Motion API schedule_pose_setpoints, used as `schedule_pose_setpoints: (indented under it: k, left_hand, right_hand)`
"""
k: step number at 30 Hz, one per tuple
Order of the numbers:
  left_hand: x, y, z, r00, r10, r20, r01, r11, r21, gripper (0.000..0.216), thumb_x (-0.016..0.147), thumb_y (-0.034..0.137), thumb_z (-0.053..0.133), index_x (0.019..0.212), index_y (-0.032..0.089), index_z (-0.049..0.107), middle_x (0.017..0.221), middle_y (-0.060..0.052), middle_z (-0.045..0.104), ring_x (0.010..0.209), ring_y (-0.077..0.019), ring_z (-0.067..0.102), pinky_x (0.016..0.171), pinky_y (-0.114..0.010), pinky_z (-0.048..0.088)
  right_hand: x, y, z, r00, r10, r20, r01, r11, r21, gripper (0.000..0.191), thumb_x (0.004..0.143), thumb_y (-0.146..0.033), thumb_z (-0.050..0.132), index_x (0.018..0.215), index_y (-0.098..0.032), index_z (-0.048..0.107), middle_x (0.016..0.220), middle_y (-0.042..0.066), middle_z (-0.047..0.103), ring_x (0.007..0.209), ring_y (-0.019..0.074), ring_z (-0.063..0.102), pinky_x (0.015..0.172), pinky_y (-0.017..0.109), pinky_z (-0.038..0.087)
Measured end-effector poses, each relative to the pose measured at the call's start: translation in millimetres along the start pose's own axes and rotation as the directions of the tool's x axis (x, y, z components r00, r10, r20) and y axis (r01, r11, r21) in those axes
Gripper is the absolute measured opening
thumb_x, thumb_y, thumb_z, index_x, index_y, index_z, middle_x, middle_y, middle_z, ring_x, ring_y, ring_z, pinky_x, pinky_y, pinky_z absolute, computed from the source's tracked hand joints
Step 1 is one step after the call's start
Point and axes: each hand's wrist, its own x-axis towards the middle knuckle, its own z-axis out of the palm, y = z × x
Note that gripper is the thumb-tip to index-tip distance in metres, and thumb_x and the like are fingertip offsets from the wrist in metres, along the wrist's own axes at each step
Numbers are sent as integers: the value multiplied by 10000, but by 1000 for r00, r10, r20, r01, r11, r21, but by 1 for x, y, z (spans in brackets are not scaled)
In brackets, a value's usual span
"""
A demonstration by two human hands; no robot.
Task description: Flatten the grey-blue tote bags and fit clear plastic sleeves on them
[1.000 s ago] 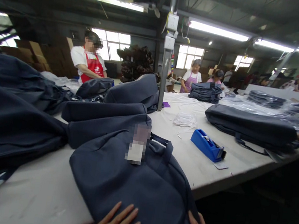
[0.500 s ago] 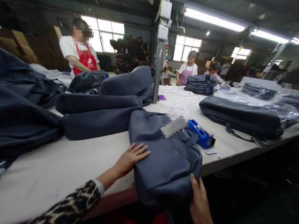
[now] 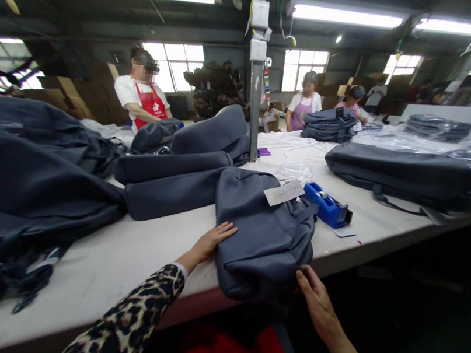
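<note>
The grey backpack (image 3: 264, 237) has been pushed slightly further onto the desk (image 3: 83, 272). The left hand (image 3: 212, 241) lies flat and open against its side; the right hand (image 3: 315, 297), open, now grips nothing, just below its corner.

Worn on the head, looking forward and slightly down along the bench (image 3: 105, 275), close above the near edge, taking in far workers and ceiling lights. Single view only.

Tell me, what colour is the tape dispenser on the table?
Bright blue: the tape dispenser shows clearly in the head view, beside the grey bag.
</note>
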Motion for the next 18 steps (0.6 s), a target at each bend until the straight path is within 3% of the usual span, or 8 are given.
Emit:
schedule_pose_setpoints:
  k: [2,5,9,12,18]
  left_hand:
    - [-2,-5,0,1000,-2,-19,1,1000,-31,614,900,128,426,1487,294,358,1561,-36,336,1450,-184,274,1189,-409,262]
    - [-12,-19,1,992,-104,-74,92,984,-150,578,906,215,439,1480,250,380,1569,-49,316,1459,-187,253,1204,-400,227]
    - [-26,-38,-1,977,-200,-68,182,961,-206,604,886,294,459,1477,201,385,1577,-71,297,1473,-209,212,1214,-410,184]
    - [-30,-40,-5,978,-202,-50,189,963,-194,603,880,295,449,1473,201,391,1578,-64,295,1474,-204,207,1215,-408,176]
    - [-29,-35,-5,974,-225,-34,215,959,-184,594,882,251,416,1475,251,381,1588,-20,277,1477,-194,198,1210,-431,180]
  right_hand:
    - [-12,-6,3,999,1,36,-2,1000,20,481,846,-571,609,1147,-196,603,764,-3,633,742,171,595,749,292,482]
    - [-28,-8,22,996,24,86,-29,997,67,473,856,-539,594,1186,-199,587,694,-22,589,680,161,601,743,303,483]
    - [-33,3,56,982,37,186,-68,984,165,376,806,-492,611,1044,-201,606,861,6,585,555,122,569,538,274,487]
    - [-30,7,65,976,-15,215,-19,987,157,305,780,-378,624,1030,-204,607,960,30,591,694,153,581,508,248,493]
    - [-24,-9,56,942,-158,297,150,987,50,181,785,-222,590,958,-200,635,864,5,634,831,173,577,750,272,478]
